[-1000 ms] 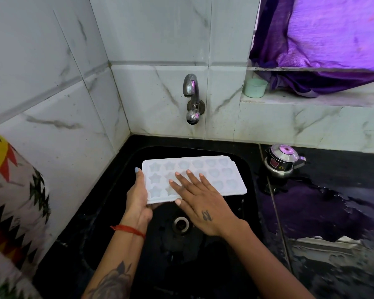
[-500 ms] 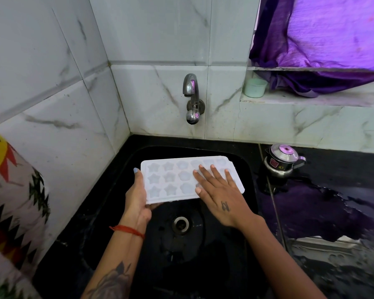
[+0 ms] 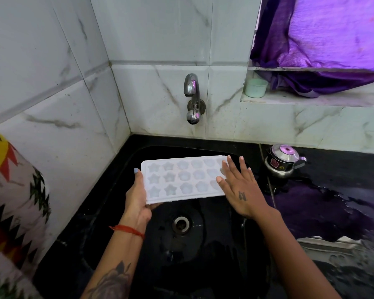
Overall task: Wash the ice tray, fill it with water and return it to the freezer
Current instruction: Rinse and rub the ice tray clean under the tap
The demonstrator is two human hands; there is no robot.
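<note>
While water has yet to run from the tap [image 3: 192, 98] at the centre of the frame, a white ice tray [image 3: 183, 179] hangs level over the black sink [image 3: 214, 244], just below the spout and above the drain [image 3: 181, 224]. The left hand [image 3: 138, 199] grips the tray's left short end, thumb on the rim and fingers curled underneath. The right hand [image 3: 239, 186] lies flat and open across the tray's right end, fingers straight and spread, gripping nothing.

The tray's long axis runs left to right across the frame, tilting slightly up toward the right, and its star- and flower-shaped cavities face upward. It appears to be thin moulded plastic: light, somewhat flexible, and likely slick once wet. Holding it by the two short ends, or supporting it from beneath, would probably keep it level and stop it twisting when filled.

A small steel kettle [image 3: 282, 161] stands on the wet black counter [image 3: 333, 212] at right, and a pale green cup [image 3: 256, 88] sits on the ledge at upper right beneath a purple curtain [image 3: 322, 39].
</note>
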